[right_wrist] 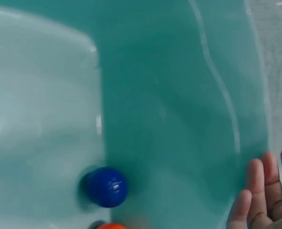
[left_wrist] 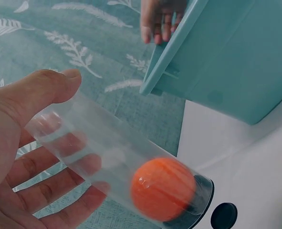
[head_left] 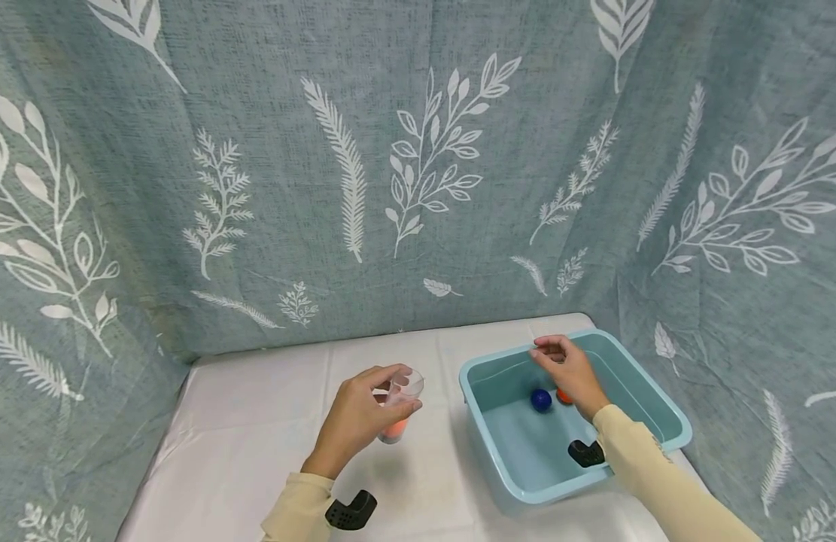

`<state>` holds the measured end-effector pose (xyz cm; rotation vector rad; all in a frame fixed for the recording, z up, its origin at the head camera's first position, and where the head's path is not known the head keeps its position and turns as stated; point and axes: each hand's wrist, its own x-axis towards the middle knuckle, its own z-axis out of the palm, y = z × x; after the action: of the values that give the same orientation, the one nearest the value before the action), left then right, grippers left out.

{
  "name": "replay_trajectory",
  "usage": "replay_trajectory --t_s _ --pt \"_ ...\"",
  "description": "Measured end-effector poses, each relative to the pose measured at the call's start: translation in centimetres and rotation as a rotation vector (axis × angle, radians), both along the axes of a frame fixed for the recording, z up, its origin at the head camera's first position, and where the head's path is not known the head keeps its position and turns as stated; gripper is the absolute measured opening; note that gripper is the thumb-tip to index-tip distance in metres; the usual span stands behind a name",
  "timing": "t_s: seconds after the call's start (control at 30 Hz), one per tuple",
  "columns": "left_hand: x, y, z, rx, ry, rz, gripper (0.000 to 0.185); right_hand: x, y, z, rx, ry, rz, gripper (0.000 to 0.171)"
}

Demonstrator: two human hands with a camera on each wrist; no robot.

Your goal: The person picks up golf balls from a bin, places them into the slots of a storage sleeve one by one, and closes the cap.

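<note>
My left hand (head_left: 380,399) grips a clear plastic cup (head_left: 402,399) above the white table, thumb on one side and fingers on the other. In the left wrist view the cup (left_wrist: 102,160) lies tilted in that hand (left_wrist: 21,114), with an orange ball (left_wrist: 162,188) at its bottom. My right hand (head_left: 560,361) hovers over the light blue tub (head_left: 473,380), its fingers loosely curled and holding nothing. A blue ball (head_left: 541,400) and a second orange ball (head_left: 562,396) lie on the tub floor just below it. The right wrist view shows the blue ball (right_wrist: 106,187) and the relaxed fingertips (right_wrist: 260,195).
The tub stands on the right half of a white-covered table (head_left: 255,421). A grey-green curtain with white leaf prints (head_left: 418,165) closes off the back and both sides. Black wrist mounts (head_left: 350,510) sit on both forearms.
</note>
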<state>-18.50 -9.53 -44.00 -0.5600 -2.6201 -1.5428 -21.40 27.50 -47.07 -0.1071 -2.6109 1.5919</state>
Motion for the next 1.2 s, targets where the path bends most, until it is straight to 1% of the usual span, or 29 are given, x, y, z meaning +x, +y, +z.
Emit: replay_trajectory --t_s 0.1,0.4,0.53,0.6,0.7,0.83,1.07,1.2 --pt "0.0 0.0 0.0 0.001 -0.019 0.004 0.043 0.1 0.2 -0.3 0.026 -0.048 -0.031 0.044" --pt "-0.2 -0.4 -0.3 -0.009 -0.009 0.001 0.044 0.7 0.5 -0.6 0.02 -0.186 -0.15 0.039" --pt "-0.3 -0.4 -0.4 -0.003 -0.014 -0.006 0.044 0.6 0.4 -1.3 0.019 -0.241 -0.186 0.038" --pt "-0.4 -0.3 -0.4 0.005 -0.02 -0.014 0.045 0.5 0.3 -1.8 0.035 -0.284 -0.2 0.035" --pt "-0.3 -0.2 -0.6 0.018 -0.029 -0.021 0.046 0.3 0.2 -2.6 0.05 -0.334 -0.192 0.032" --pt "-0.4 -0.1 -0.7 0.037 -0.034 -0.028 0.045 0.0 0.1 -3.3 0.081 -0.353 -0.173 0.031" --pt "-0.6 -0.4 -0.9 0.044 -0.043 -0.042 0.042 -0.1 0.7 -3.7 0.17 -0.372 -0.162 0.038" --pt "-0.7 -0.6 -1.1 0.045 -0.042 -0.044 0.043 -0.2 1.1 -4.0 0.188 -0.398 -0.152 0.041"
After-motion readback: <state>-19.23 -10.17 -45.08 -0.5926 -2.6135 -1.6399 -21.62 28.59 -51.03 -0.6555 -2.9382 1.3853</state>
